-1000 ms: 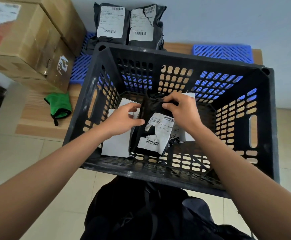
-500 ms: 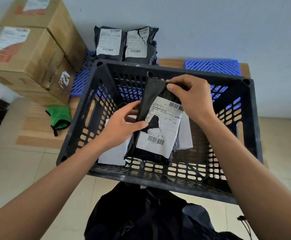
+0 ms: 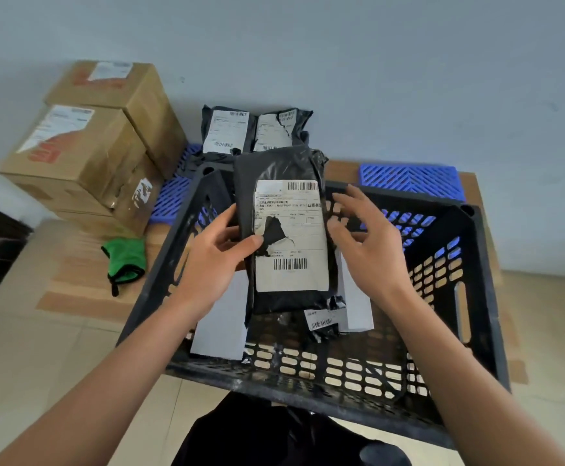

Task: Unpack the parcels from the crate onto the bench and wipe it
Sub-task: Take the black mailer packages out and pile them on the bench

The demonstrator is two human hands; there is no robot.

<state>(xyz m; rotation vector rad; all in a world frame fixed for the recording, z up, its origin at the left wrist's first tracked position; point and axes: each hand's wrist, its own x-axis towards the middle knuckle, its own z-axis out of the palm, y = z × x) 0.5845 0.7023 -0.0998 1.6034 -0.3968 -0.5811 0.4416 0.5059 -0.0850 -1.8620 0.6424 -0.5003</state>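
Nearest us, our left hand [image 3: 215, 260] pinches the left edge of a black plastic mailer [image 3: 286, 227], thumb pressed on its torn white paper label, holding it upright above the crate [image 3: 311, 381]. Our right hand [image 3: 363, 242] hangs just beside the mailer's right edge with fingers spread and loosely bent, gripping nothing. The crate is black moulded plastic with slotted lattice walls and floor; flat white envelopes [image 3: 219, 327] and a crumpled black bag [image 3: 323, 322] lie inside. Left of it, a soft green cloth [image 3: 124, 258] lies on the wooden bench [image 3: 72, 284]. Further back stand two glossy black parcels [image 3: 254, 132] with labels, leaning at the pale wall, over blue ribbed plastic mats [image 3: 409, 179]. Taped brown cardboard boxes [image 3: 89, 153] are stacked far left.
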